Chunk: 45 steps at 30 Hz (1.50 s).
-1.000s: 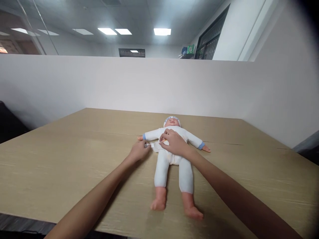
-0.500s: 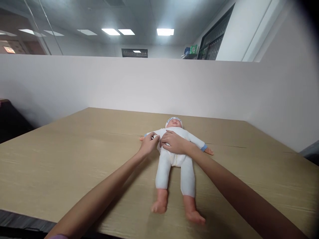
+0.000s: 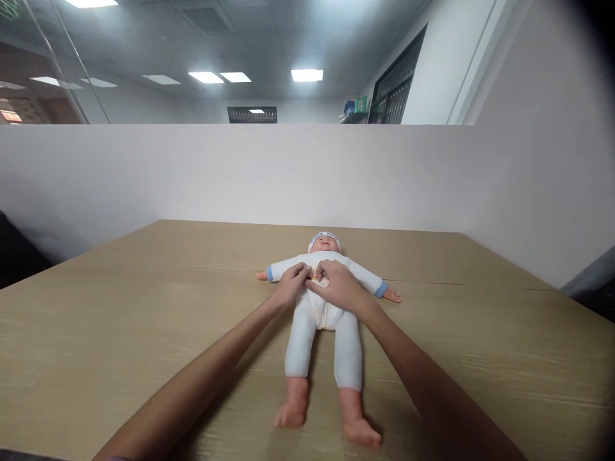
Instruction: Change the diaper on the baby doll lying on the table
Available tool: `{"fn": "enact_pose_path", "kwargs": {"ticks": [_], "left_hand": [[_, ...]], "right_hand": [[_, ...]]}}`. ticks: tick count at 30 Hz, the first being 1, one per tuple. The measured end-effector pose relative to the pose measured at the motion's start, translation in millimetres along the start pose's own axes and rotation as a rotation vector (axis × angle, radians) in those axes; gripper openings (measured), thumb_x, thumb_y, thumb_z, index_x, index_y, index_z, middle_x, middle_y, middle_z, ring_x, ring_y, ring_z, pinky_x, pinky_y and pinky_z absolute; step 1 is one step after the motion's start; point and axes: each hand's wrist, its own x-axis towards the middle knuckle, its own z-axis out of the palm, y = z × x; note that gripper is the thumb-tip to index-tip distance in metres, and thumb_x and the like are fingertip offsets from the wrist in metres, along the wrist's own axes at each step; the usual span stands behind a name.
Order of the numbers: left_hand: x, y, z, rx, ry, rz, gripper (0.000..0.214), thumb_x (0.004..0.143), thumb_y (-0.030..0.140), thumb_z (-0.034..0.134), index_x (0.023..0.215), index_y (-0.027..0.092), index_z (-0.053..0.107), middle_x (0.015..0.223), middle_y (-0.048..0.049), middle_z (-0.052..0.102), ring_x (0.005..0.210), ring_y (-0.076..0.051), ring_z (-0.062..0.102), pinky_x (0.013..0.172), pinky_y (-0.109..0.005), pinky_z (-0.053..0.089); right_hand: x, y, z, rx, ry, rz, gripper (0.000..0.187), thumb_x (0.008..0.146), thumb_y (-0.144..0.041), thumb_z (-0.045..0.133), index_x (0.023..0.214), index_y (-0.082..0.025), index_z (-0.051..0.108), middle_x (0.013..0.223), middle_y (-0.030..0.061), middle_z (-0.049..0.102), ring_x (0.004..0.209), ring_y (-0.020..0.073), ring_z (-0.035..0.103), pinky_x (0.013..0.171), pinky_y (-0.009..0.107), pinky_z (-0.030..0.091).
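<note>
A baby doll (image 3: 323,333) in a white one-piece suit with blue cuffs and a white headband lies on its back on the wooden table (image 3: 120,320), head away from me, bare feet toward me. My left hand (image 3: 291,286) and my right hand (image 3: 335,286) meet on the doll's chest. Both have fingers curled and pinched on the front of the doll's suit, fingertips nearly touching each other. A small yellowish patch shows between the fingertips; I cannot make out what it is.
A white partition wall (image 3: 240,173) runs along the far edge of the table and continues down the right side. A dark object (image 3: 14,250) sits off the table's left edge. Ceiling lights and a dark window frame show above the partition.
My left hand has moved right from the table beside the doll onto its chest, joining my right hand. The white flap it pulled out sideways now lies over the chest.
</note>
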Motion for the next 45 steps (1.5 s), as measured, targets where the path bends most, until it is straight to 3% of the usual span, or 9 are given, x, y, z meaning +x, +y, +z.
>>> {"fn": "enact_pose_path", "kwargs": {"ticks": [4,10,14,18,22,26,30,39,45], "left_hand": [[-1.5,-11.0,0.6,-0.038,-0.002,0.041,0.041,0.102,0.052,0.036,0.079,0.021,0.051,0.076,0.0002,0.050,0.073,-0.017,0.047,0.073,-0.031,0.043],[-0.3,-41.3,-1.4,-0.006,0.127,0.020,0.031,0.096,0.046,0.061,0.113,0.020,0.054,0.105,-0.0051,0.061,0.092,-0.018,0.058,0.085,-0.032,0.049],[2.6,-52.8,-2.3,0.009,0.133,0.004,0.030,0.095,0.044,0.061,0.111,0.019,0.057,0.107,-0.0060,0.062,0.095,-0.019,0.060,0.088,-0.033,0.050],[-1.4,-42.4,-3.6,0.036,0.213,-0.006,0.028,0.092,0.039,0.064,0.111,0.020,0.056,0.106,-0.0046,0.060,0.089,-0.017,0.057,0.084,-0.031,0.048],[-24.0,-3.8,-7.4,0.151,0.302,0.046,0.025,0.095,0.042,0.061,0.109,0.022,0.057,0.095,-0.0009,0.058,0.076,-0.016,0.051,0.074,-0.029,0.044],[-67.3,35.0,-12.7,0.372,-0.011,0.254,0.026,0.104,0.044,0.049,0.096,0.023,0.062,0.093,-0.0033,0.065,0.087,-0.021,0.055,0.082,-0.034,0.043],[-99.5,38.6,-15.3,0.588,-0.344,0.259,0.025,0.105,0.039,0.048,0.096,0.025,0.068,0.098,-0.0046,0.073,0.097,-0.026,0.057,0.092,-0.040,0.039],[-88.7,19.3,2.1,0.594,-0.175,0.097,0.032,0.093,0.052,0.066,0.084,0.024,0.055,0.083,-0.0026,0.067,0.084,-0.025,0.059,0.081,-0.039,0.041],[-88.0,8.7,5.3,0.587,-0.175,0.133,0.032,0.094,0.048,0.067,0.078,0.023,0.056,0.080,-0.0011,0.065,0.085,-0.024,0.058,0.080,-0.037,0.039]], "right_hand": [[2.0,0.1,4.5,-0.008,0.045,0.048,0.037,0.099,-0.044,0.060,0.072,-0.023,0.048,0.075,-0.0005,0.059,0.076,0.0182,0.052,0.072,0.031,0.035],[4.7,2.9,5.6,0.032,0.042,0.093,0.037,0.100,-0.029,0.051,0.066,-0.024,0.037,0.069,-0.0014,0.054,0.071,0.0173,0.049,0.067,0.031,0.034],[3.6,7.4,7.9,0.061,0.075,0.143,0.030,0.094,-0.029,0.055,0.069,-0.025,0.039,0.069,-0.0023,0.055,0.070,0.0174,0.051,0.065,0.031,0.035],[2.4,4.0,6.9,0.135,0.152,0.186,0.009,0.089,-0.024,0.058,0.091,-0.025,0.050,0.076,-0.0031,0.056,0.070,0.0185,0.055,0.066,0.031,0.041],[-16.8,-24.2,-8.0,0.128,0.242,0.036,0.017,0.088,-0.011,0.051,0.099,-0.024,0.055,0.092,0.0034,0.061,0.089,0.0229,0.060,0.084,0.038,0.048],[-71.0,-53.5,-24.6,0.279,0.057,-0.041,0.012,0.096,-0.016,0.051,0.102,-0.026,0.057,0.105,0.0050,0.064,0.090,0.0203,0.063,0.082,0.035,0.053],[-120.4,-45.6,-26.3,0.301,-0.185,0.053,0.010,0.097,-0.020,0.057,0.105,-0.027,0.058,0.094,0.0008,0.067,0.077,0.0170,0.065,0.072,0.031,0.054],[-114.0,-24.7,-20.7,0.105,-0.096,0.235,0.013,0.097,-0.031,0.060,0.086,-0.025,0.060,0.074,-0.0007,0.068,0.064,0.0189,0.063,0.060,0.031,0.044],[-126.3,-31.0,-17.4,0.004,-0.043,0.244,0.009,0.098,-0.032,0.062,0.102,-0.024,0.065,0.079,0.0019,0.072,0.068,0.0229,0.068,0.064,0.036,0.046]]}}
